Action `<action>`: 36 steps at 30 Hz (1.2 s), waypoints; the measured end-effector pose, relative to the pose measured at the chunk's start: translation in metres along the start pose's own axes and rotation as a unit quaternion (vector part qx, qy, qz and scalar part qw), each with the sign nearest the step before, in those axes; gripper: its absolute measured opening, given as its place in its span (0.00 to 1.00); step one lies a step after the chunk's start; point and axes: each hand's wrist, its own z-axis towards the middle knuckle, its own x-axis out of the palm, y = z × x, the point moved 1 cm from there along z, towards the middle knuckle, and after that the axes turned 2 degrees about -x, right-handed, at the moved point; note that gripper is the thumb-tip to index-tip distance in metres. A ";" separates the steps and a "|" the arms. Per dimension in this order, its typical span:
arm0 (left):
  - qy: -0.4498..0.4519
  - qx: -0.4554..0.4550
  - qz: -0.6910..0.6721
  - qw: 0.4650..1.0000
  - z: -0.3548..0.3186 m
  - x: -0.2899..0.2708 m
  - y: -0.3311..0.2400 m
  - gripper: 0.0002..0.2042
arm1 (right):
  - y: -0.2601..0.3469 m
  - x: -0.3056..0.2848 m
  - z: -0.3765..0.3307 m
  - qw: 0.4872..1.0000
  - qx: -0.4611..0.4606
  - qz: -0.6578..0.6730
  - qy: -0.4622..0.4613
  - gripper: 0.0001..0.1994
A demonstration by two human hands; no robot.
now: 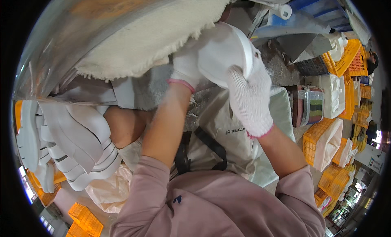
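Note:
Both my hands wear white knitted gloves with pink cuffs. Between them is a smooth white shoe sole (222,53), tilted up, its rounded end toward me. My right hand (250,90) grips its right edge, the thumb lying on the rim. My left hand (185,68) is at the sole's left side, its fingers mostly hidden behind it. Just beyond the left hand hangs a cream fleecy cloth (150,39) with a frayed edge, spread along a curved, shiny machine cover (53,49). The sole's far end comes close to this cloth; whether they touch I cannot tell.
Several white soles (77,131) are stacked at my left. A pale sack (216,135) lies across my lap. Orange crates (334,182) line the right side, near a tape-wrapped bundle (309,106). A blue container (317,13) stands far right; another person (371,62) is in the distance.

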 end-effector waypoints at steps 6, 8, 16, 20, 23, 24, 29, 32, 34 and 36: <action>0.058 -0.421 -0.284 0.859 -0.023 -0.069 0.040 0.33 | -0.011 0.025 0.041 0.994 -0.102 -0.046 0.016 0.08; 0.105 -0.447 -0.135 0.878 -0.037 -0.095 0.037 0.35 | -0.013 0.029 0.050 0.999 -0.005 0.031 0.024 0.09; 0.207 -0.353 -0.372 0.833 -0.068 -0.130 0.004 0.23 | -0.030 0.064 0.080 0.996 -0.014 -0.049 0.077 0.16; 0.145 -0.368 -0.476 0.786 -0.061 -0.096 -0.040 0.14 | -0.009 0.037 0.064 0.968 -0.103 -0.149 0.172 0.15; -0.022 -0.352 -0.610 0.709 -0.049 -0.062 -0.077 0.12 | 0.017 -0.008 0.023 0.972 0.084 -0.018 0.220 0.25; -0.062 -0.342 -0.616 0.707 -0.042 -0.053 -0.087 0.12 | 0.028 -0.022 0.006 0.970 0.070 -0.060 0.223 0.30; -0.091 -0.477 -0.656 0.577 -0.006 -0.036 -0.108 0.12 | 0.035 -0.045 -0.034 0.988 0.156 0.005 0.018 0.45; -0.033 -0.207 -0.024 0.978 0.012 -0.040 -0.097 0.12 | 0.013 -0.022 -0.021 0.990 0.135 -0.020 -0.036 0.43; -0.022 -0.155 0.005 0.988 0.018 -0.034 -0.077 0.15 | -0.001 -0.005 -0.006 0.993 0.106 -0.035 -0.049 0.43; -0.021 -0.113 0.030 0.993 0.021 -0.024 -0.049 0.15 | -0.009 0.008 0.008 0.993 0.105 0.007 -0.061 0.41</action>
